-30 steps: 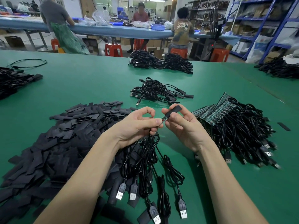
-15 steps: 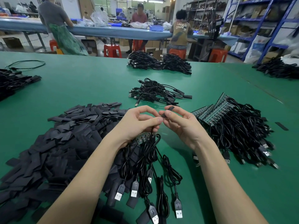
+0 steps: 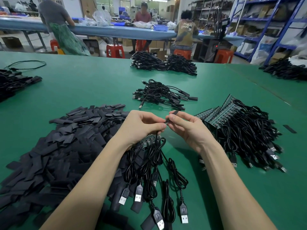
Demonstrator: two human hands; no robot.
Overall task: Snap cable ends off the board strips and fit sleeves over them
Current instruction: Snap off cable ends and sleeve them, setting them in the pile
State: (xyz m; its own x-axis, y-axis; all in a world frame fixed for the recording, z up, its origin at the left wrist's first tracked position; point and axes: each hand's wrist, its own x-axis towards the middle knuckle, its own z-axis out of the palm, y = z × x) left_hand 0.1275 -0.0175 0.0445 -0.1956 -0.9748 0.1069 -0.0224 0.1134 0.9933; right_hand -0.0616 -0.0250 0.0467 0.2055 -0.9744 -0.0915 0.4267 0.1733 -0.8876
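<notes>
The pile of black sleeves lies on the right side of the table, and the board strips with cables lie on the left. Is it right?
Not quite. The head view shows them swapped: the sleeves lie on the left of the table, and the board strips with cables lie on the right.

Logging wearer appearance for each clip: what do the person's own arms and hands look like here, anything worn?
Both forearms are bare as far as the frame shows: no sleeves in view. The left hand and right hand wear no gloves, and no rings, watch or wristband show. No markings are visible on either arm.
</notes>
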